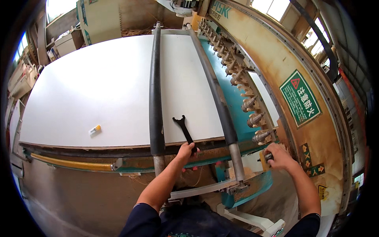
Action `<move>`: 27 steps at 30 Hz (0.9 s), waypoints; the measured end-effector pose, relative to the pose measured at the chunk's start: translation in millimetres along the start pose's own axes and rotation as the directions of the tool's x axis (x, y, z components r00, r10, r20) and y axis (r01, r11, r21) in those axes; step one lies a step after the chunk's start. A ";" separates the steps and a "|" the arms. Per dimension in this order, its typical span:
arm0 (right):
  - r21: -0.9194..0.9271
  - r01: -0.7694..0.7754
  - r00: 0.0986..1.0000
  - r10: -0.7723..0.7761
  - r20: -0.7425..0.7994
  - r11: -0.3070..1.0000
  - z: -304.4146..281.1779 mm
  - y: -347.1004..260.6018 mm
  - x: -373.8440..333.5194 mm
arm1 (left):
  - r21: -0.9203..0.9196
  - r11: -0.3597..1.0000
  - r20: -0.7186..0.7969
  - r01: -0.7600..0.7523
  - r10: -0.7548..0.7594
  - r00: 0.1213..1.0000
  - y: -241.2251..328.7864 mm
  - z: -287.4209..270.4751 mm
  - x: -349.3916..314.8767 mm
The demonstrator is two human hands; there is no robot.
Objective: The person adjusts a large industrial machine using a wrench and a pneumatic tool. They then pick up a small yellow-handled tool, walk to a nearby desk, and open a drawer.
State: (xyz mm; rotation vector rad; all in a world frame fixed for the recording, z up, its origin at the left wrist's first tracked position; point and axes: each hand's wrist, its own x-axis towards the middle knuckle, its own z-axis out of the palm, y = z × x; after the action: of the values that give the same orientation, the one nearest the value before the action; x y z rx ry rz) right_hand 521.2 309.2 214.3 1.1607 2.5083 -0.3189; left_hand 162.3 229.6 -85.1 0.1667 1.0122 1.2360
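My left hand (pixel 186 152) is closed round the handle of a black wrench (pixel 184 129). The wrench's open, forked jaw points away from me over the white panel (pixel 90 87). On the right, my right hand (pixel 282 156) is closed on a tool holder (pixel 269 157) at the near end of a rack; the fingers hide most of it, and its dark metal end shows. Just beyond that hand, several cone-shaped tool holders (pixel 256 119) stick out sideways in a row along the machine's beam.
Two long dark rollers (pixel 156 91) cross above the panel. A small yellow-and-white object (pixel 94 129) lies on the panel's left part. The stained beige machine beam (pixel 268 59) with a green sign (pixel 301 98) rises on my right. A yellow bar (pixel 71 162) runs along the near edge.
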 end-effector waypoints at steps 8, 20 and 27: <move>-0.197 -0.232 0.953 0.263 0.150 0.953 -2.5 -5.0 14.3 | -0.141 0.989 -0.303 0.037 -0.079 0.950 -8.8 -7.0 0.5; -0.194 -0.072 0.996 0.079 0.029 0.978 3.3 5.2 8.2 | 0.675 0.728 -0.408 -0.116 0.500 0.764 -2.8 22.0 -69.0; -0.318 -0.136 0.972 0.188 0.139 0.938 8.9 11.4 3.5 | 0.828 0.442 -0.121 -0.346 0.742 0.659 -28.7 27.0 -88.6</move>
State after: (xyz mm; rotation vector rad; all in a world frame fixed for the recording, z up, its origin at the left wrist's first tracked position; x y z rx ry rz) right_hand 529.9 315.8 204.2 1.1519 2.2010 0.0190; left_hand 203.8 155.4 -38.4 0.9915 2.0223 1.4109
